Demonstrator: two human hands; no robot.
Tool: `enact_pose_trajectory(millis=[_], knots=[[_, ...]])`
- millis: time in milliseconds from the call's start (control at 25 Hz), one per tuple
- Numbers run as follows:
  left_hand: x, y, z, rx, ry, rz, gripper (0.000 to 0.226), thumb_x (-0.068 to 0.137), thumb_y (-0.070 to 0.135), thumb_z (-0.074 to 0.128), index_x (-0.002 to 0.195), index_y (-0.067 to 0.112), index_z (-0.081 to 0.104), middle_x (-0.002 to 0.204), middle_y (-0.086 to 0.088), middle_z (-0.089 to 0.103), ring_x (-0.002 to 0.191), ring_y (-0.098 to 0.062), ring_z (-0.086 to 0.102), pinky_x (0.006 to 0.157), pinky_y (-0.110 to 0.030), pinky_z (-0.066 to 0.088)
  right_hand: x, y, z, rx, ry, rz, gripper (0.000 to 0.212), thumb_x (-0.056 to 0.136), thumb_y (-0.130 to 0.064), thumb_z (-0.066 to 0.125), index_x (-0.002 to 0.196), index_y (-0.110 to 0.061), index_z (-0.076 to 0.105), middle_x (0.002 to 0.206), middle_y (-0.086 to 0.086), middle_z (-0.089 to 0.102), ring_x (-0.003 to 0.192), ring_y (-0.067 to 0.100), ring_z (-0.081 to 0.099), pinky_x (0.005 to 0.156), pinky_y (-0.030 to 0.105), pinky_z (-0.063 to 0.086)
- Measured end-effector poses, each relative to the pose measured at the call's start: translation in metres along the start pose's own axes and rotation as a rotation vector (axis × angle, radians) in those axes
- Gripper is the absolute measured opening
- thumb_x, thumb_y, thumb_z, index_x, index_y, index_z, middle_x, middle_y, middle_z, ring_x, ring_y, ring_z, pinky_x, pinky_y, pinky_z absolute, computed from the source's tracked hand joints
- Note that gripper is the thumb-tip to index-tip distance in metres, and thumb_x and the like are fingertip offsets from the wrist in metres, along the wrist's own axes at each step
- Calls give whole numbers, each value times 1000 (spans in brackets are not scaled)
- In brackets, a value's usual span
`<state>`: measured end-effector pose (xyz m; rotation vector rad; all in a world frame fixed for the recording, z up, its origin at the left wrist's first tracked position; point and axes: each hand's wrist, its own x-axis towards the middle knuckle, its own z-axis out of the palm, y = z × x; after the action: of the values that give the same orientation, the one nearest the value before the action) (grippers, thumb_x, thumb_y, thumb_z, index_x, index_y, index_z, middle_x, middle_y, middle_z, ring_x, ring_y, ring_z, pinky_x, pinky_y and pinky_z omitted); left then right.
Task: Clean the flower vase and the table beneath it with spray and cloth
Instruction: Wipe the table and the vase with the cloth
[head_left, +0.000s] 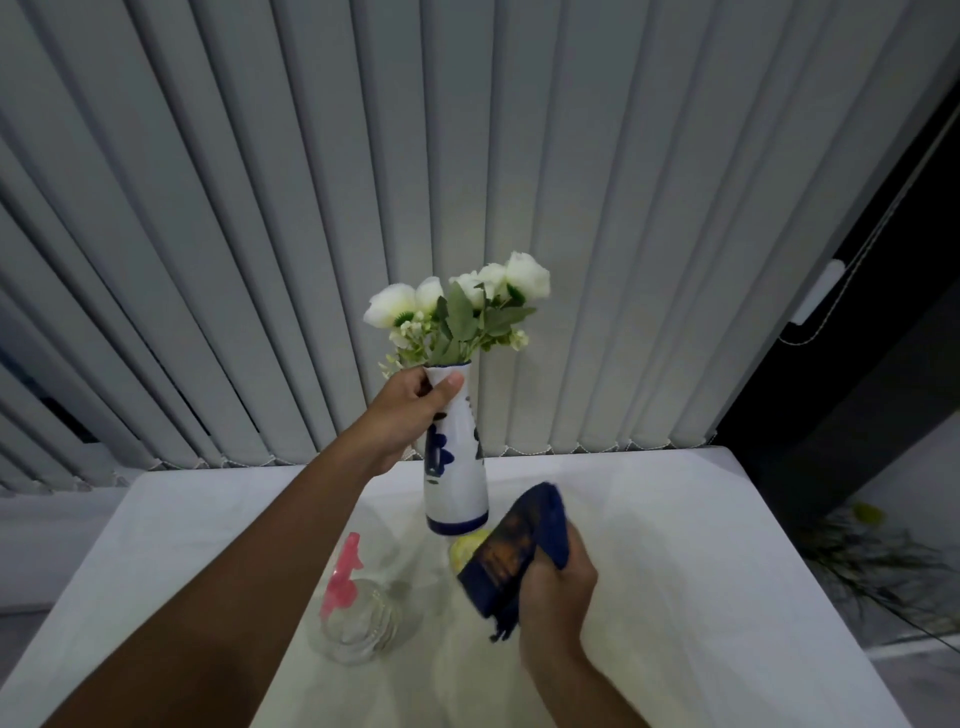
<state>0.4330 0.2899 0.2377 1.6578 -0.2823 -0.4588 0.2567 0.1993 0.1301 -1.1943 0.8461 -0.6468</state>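
My left hand (410, 410) grips the neck of a white vase with blue markings (457, 478) and holds it lifted above the white table (701, 571). White flowers with green leaves (462, 306) stand in the vase. My right hand (558, 597) is closed on a folded dark blue cloth (519, 545), just right of and below the vase's base. A clear spray bottle with a pink trigger head (358, 608) stands on the table under my left forearm. Something small and yellow (465, 551) lies on the table, partly hidden behind the cloth.
Grey vertical blinds (467, 182) hang right behind the table's far edge. A dark wall and a white pull cord (821, 301) are at the right. Green and yellow plant stems (878, 561) lie on the floor beyond the table's right edge.
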Motion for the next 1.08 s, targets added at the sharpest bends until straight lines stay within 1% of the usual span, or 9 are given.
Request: enact_pose_trajectory(millis=[160, 240, 360, 520, 640, 760, 880, 960, 1080], knots=[[-3, -12, -7, -29, -68, -2, 32, 105, 27, 51, 126, 6, 63, 118, -10, 74, 103, -20, 71, 83, -25, 60, 41, -53, 15, -75, -219, -296, 40, 78, 3, 48, 111, -9, 67, 79, 10, 65, 73, 23, 59, 59, 34, 51], [-4, -14, -1, -56, -102, 12, 34, 105, 26, 50, 126, 4, 63, 117, -13, 74, 102, -22, 72, 84, -27, 61, 52, -66, 32, -216, -422, -500, 58, 82, 10, 49, 131, -16, 63, 113, 9, 72, 99, 18, 66, 86, 33, 57], [-5, -12, 10, -111, -70, 42, 33, 105, 27, 50, 122, 2, 64, 103, -13, 75, 90, -18, 72, 74, -23, 61, 53, -53, 44, -441, -590, -736, 69, 79, 12, 47, 142, -15, 55, 150, -1, 47, 139, 17, 47, 115, 34, 41], [1, -10, 9, -156, 51, 23, 33, 104, 25, 52, 123, 0, 63, 107, -15, 72, 95, -24, 69, 82, -31, 60, 43, 9, 14, -726, -596, -1159, 55, 86, -1, 64, 140, -11, 56, 155, 4, 42, 148, 26, 34, 119, 38, 34], [3, -14, 4, -109, 88, 16, 32, 103, 27, 54, 124, 4, 62, 113, -13, 74, 103, -27, 70, 90, -38, 58, 30, 52, -19, -870, -706, -1260, 60, 86, -5, 73, 141, -15, 52, 156, 0, 42, 150, 21, 29, 118, 37, 34], [7, -14, 0, -72, 99, 25, 35, 103, 30, 54, 128, 6, 60, 117, -12, 73, 106, -26, 70, 92, -38, 58, 25, 70, -38, -749, -684, -997, 59, 81, 0, 69, 136, -18, 60, 148, -1, 53, 144, 7, 37, 113, 26, 38], [6, -12, -3, -109, 42, 30, 36, 105, 30, 50, 131, 7, 59, 118, -11, 73, 106, -25, 71, 89, -35, 59, 24, 56, -31, -368, -399, -298, 42, 82, -3, 49, 105, -28, 75, 104, 2, 76, 101, 18, 68, 85, 29, 54], [4, -10, -3, -126, -32, 52, 38, 106, 30, 47, 131, 6, 59, 116, -9, 73, 105, -23, 71, 93, -36, 58, 31, 40, -20, -134, -246, 49, 24, 91, -6, 56, 80, -22, 70, 76, 9, 68, 77, 27, 62, 67, 36, 50], [-1, -11, 5, -110, -100, 83, 39, 106, 32, 43, 132, 6, 58, 118, -5, 72, 107, -18, 71, 97, -36, 57, 36, 10, -9, 203, -252, 350, 14, 98, -9, 57, 95, -2, 69, 85, 19, 71, 79, 33, 66, 72, 44, 56]])
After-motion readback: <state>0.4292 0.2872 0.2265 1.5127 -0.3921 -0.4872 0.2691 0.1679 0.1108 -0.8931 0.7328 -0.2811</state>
